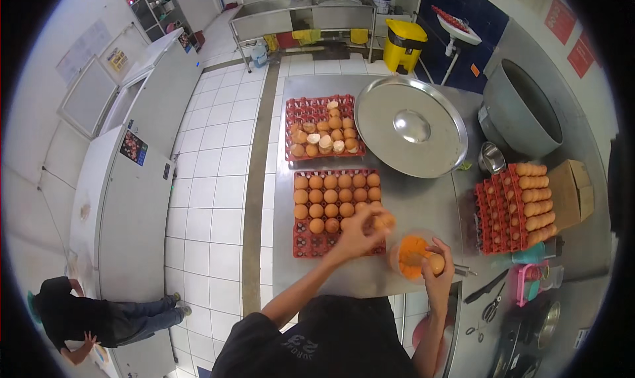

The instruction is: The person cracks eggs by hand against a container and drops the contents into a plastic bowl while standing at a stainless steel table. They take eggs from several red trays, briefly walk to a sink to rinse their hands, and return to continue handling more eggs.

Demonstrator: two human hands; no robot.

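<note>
My left hand pinches a brown egg or eggshell, blurred, over the right edge of a red egg tray that holds rows of brown eggs. In my right hand is a brown egg, held at the right side of a clear container with orange, yolk-coloured contents. Whether either egg is cracked cannot be told. Farther back on the steel table lies another red tray with eggshells, some broken open with white insides.
A large round metal lid lies behind the container. To the right are stacked egg trays, a large bowl, a knife and scissors. A person is by the white chest freezers at left.
</note>
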